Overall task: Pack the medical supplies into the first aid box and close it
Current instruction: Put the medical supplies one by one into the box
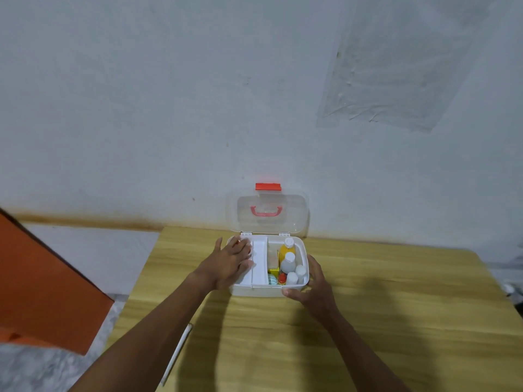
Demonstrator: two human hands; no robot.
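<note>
A white first aid box (254, 291) stands on the wooden table near the wall. Its clear lid (267, 212), with a red handle and red latch, is raised upright against the wall. A white inner tray (259, 264) fills the left half of the box. The right half holds a yellow bottle (285, 250), several white bottles (288, 263) and small packets. My left hand (230, 264) lies flat on the tray's left part, fingers spread. My right hand (314, 284) cups the box's front right corner, thumb against the front wall.
The wooden table (368, 321) runs right and toward me. A white strip (177, 353) lies at its left edge. An orange panel (42, 278) stands at far left over a pale floor. The wall is directly behind the box.
</note>
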